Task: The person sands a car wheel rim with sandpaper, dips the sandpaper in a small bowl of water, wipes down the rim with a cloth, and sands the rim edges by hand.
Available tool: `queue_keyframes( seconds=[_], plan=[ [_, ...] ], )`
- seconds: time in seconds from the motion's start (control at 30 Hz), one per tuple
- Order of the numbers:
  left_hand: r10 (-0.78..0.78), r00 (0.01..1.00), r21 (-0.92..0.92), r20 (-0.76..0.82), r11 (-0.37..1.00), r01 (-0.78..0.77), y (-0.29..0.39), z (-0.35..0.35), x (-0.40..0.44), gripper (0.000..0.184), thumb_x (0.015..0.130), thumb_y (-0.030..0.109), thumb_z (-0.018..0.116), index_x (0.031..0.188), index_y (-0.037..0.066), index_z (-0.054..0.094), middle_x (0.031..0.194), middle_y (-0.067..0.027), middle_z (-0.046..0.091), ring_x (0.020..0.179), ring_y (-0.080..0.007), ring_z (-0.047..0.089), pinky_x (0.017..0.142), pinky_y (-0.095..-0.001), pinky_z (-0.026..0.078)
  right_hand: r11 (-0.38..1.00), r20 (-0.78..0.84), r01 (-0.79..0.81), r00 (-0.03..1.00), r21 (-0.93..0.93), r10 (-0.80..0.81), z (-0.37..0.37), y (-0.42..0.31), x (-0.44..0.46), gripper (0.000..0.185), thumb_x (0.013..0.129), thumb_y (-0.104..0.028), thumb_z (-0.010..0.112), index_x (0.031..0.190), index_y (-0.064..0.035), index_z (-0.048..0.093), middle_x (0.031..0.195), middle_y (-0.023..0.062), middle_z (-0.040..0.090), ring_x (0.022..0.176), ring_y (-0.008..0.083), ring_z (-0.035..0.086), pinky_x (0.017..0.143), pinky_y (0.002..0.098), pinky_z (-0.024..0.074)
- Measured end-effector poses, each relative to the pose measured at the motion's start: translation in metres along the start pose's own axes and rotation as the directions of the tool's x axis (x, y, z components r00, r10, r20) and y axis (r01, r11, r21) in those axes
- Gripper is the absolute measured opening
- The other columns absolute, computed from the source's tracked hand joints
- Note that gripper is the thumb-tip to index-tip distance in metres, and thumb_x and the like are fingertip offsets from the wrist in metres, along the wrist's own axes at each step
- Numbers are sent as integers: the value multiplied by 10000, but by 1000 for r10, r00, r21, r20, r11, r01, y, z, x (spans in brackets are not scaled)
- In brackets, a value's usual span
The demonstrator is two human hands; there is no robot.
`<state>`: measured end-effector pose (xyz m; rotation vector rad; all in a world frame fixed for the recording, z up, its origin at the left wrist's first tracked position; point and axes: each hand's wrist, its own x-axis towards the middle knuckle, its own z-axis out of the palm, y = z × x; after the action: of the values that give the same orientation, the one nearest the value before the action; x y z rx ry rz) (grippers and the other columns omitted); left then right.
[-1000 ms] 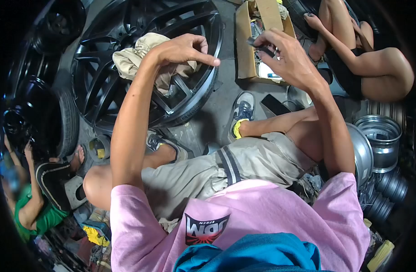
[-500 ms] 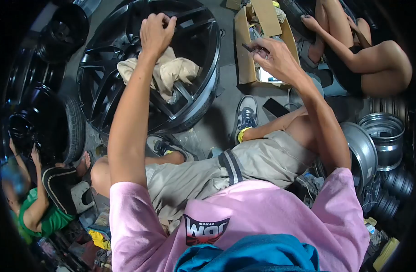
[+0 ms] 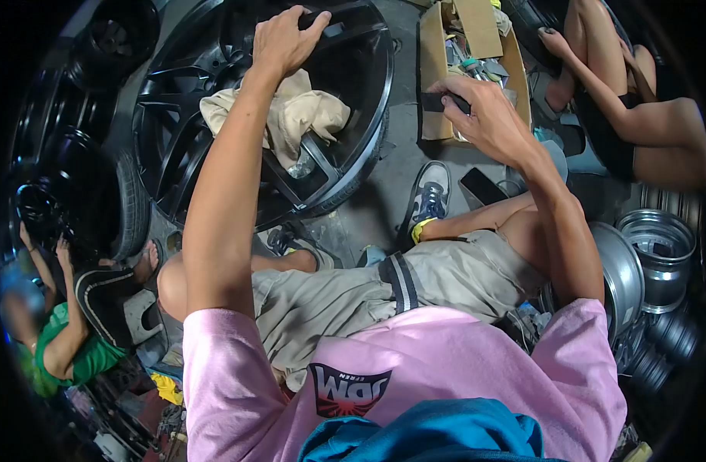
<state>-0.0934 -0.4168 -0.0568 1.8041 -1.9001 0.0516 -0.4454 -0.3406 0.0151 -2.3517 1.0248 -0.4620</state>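
My left hand (image 3: 286, 45) is over the upper spokes of a large black alloy wheel (image 3: 185, 145), its thumb spread from its bent fingers and nothing clearly visible in it. Below that hand, a crumpled beige cloth (image 3: 310, 115) is draped across the hub and spokes. My right hand (image 3: 484, 119) grips a small, dark, flat piece (image 3: 443, 102) between thumb and fingers; its exact kind is unclear. That hand hovers by the near part of an open cardboard box (image 3: 433, 58) containing assorted small items.
A tyre (image 3: 133, 204) and dark wheels stand at left, near a co-worker in a green top (image 3: 87, 358). Another person's bent leg (image 3: 668, 127) is at upper right. A phone (image 3: 482, 186) lies beside my shoe (image 3: 430, 192). Silver rims (image 3: 657, 250) are stacked at right.
My left hand has shifted up and right over the wheel, its thumb now farther from the fingers. My right hand has turned, showing more of the dark piece. The whole view has shifted slightly.
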Motion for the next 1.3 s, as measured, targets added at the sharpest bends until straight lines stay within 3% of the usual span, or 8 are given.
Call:
queue_keyframes(
  seconds=[0.13,0.23,0.3,0.53,0.6,0.73,0.8,1.3],
  plan=[
    [-23,1000,-28,22,999,24,-3,1,1,682,997,650,579,1177,12,741,1121,-233,767,1088,-420,708,994,-483,514,1000,-13,-11,1000,2,11,2,4,5,268,948,-100,618,1158,43,702,1090,249,743,1014,447,693,928,488,537],
    [-68,995,-47,69,996,71,-1,-1,0,722,973,661,585,1241,11,750,1157,-241,765,1142,-398,703,1082,-462,472,999,3,34,999,-36,-34,2,6,6,282,1007,-98,607,1259,-10,698,1163,175,754,900,345,723,744,393,567],
    [-57,997,-38,45,998,59,0,-3,-1,725,974,662,583,1236,8,753,1150,-234,769,1131,-394,709,1092,-463,470,998,-12,57,998,-16,-57,1,-1,6,281,949,-96,630,1182,41,709,1106,256,747,1035,443,703,940,482,546],
    [-59,996,-28,60,998,61,-1,-1,-2,741,975,666,581,1259,2,746,1185,-231,764,1160,-394,700,1113,-459,457,999,-2,2,1000,32,-2,-2,0,-4,273,938,-99,656,1173,36,698,1091,244,753,1027,430,711,929,472,550],
    [-51,998,-17,45,999,52,-3,1,-1,756,975,670,578,1286,-1,733,1221,-237,753,1188,-396,688,1125,-462,444,998,23,-55,998,37,55,-5,1,-5,217,955,-87,682,1147,15,686,1072,162,738,846,305,669,757,400,535],
    [-59,996,-15,60,998,60,-5,2,-1,768,975,671,575,1307,-7,721,1242,-244,744,1211,-395,679,1132,-468,437,997,-75,80,994,15,-79,-2,9,-5,169,931,-72,701,1071,16,669,1004,142,685,851,290,642,767,392,522],
    [-70,996,-8,62,997,71,-3,0,-1,769,975,669,573,1303,-11,721,1242,-249,743,1218,-393,676,1131,-470,438,999,-74,36,997,15,-35,-7,4,-6,196,862,-33,672,1053,8,654,1029,162,656,977,378,665,874,443,526],
    [-73,995,-12,62,997,74,0,-3,-2,736,979,642,580,1293,-6,730,1254,-248,740,1215,-406,674,1135,-471,437,999,-50,-42,998,1,42,-9,10,-15,164,910,-54,655,1053,17,614,940,224,713,909,454,682,801,512,517]
  ],
)
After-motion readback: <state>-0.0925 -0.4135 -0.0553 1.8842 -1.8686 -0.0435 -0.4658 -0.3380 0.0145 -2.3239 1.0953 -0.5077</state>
